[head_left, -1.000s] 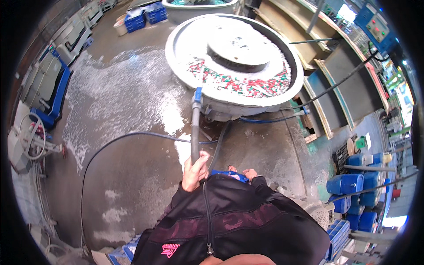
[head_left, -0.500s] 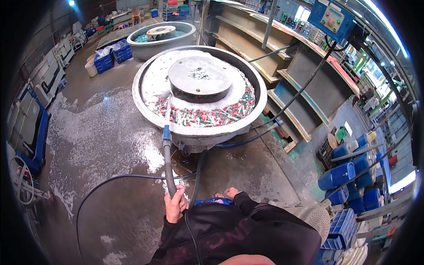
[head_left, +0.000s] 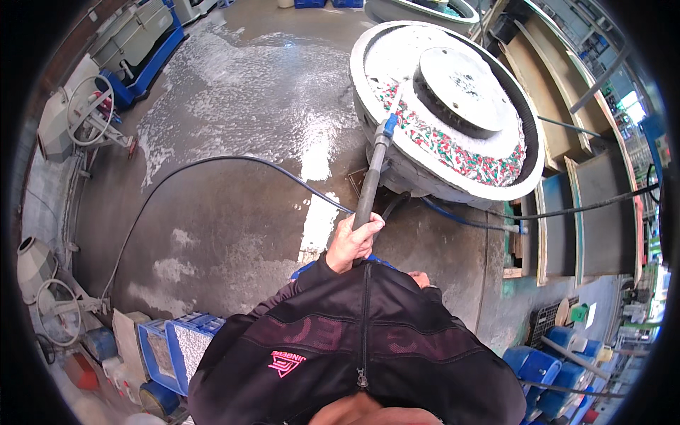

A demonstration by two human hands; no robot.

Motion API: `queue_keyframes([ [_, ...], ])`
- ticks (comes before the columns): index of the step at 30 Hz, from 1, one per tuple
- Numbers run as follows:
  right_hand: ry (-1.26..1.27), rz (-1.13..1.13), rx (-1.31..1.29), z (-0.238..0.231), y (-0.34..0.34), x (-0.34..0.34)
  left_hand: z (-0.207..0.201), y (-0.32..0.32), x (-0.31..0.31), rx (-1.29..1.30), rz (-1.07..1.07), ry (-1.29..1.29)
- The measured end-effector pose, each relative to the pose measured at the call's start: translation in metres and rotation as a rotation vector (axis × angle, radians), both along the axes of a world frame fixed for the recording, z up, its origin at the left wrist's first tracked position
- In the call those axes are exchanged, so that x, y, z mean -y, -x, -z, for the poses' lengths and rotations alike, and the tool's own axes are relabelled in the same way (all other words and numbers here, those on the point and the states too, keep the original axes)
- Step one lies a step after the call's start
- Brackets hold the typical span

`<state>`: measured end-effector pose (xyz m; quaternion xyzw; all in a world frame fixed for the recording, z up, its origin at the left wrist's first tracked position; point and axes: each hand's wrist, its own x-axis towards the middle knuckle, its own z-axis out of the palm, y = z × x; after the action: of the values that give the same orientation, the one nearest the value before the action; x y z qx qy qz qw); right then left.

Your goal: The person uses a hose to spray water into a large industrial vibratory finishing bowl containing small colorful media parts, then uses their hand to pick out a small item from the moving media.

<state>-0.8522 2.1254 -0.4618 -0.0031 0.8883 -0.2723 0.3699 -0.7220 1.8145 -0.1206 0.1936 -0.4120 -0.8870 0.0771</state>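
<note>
My left hand (head_left: 351, 243) is closed around a grey hose pipe (head_left: 370, 185) in front of my body. The pipe tilts up and away to a blue valve (head_left: 389, 125) at the rim of a large round tub (head_left: 453, 185). From the valve a thin white stream reaches into the tub. Small red, green and white pieces (head_left: 453, 150) lie in the tub amid white foam, around a raised round hub (head_left: 464, 92). My right hand (head_left: 420, 278) is low beside my jacket, away from the pipe. Its fingers are too small and partly hidden to read.
A dark thin hose (head_left: 212, 159) loops across the wet, foamy floor (head_left: 234, 92). Wooden-edged bins (head_left: 559, 78) stand right of the tub, blue drums (head_left: 536, 366) at lower right. Blue crates (head_left: 159, 354) are at lower left, machines (head_left: 134, 42) at upper left.
My view has turned left and down, so the tub now appears farther right. My left hand still grips the hose pipe, and the white stream still enters the tub.
</note>
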Motion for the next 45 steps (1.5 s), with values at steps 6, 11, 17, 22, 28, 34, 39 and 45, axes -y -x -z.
queue_keyframes([
  [6,-0.002,0.006,0.124,0.001,0.015,0.009,0.002,-0.002,-0.003,-0.007,-0.098,-0.001],
  [11,0.021,-0.052,0.091,0.028,0.012,0.009,0.006,-0.008,-0.004,0.006,-0.103,0.004],
  [17,0.121,-0.044,0.145,0.045,0.003,0.017,0.003,-0.018,-0.002,-0.003,-0.114,0.004],
  [22,0.111,-0.045,0.141,0.040,-0.002,0.019,0.008,-0.023,-0.001,-0.002,-0.127,0.014],
  [28,0.117,0.031,0.169,0.014,-0.013,0.014,0.010,-0.020,-0.001,-0.001,-0.049,-0.002],
  [34,-0.049,-0.022,0.122,-0.041,-0.025,0.036,0.009,-0.027,0.003,0.008,-0.052,0.010],
  [39,0.013,-0.027,0.062,0.011,-0.020,0.003,0.015,-0.024,0.001,-0.035,0.004,-0.018],
  [45,0.029,-0.051,0.031,0.022,-0.014,0.007,0.015,-0.018,0.005,0.004,0.015,-0.022],
])
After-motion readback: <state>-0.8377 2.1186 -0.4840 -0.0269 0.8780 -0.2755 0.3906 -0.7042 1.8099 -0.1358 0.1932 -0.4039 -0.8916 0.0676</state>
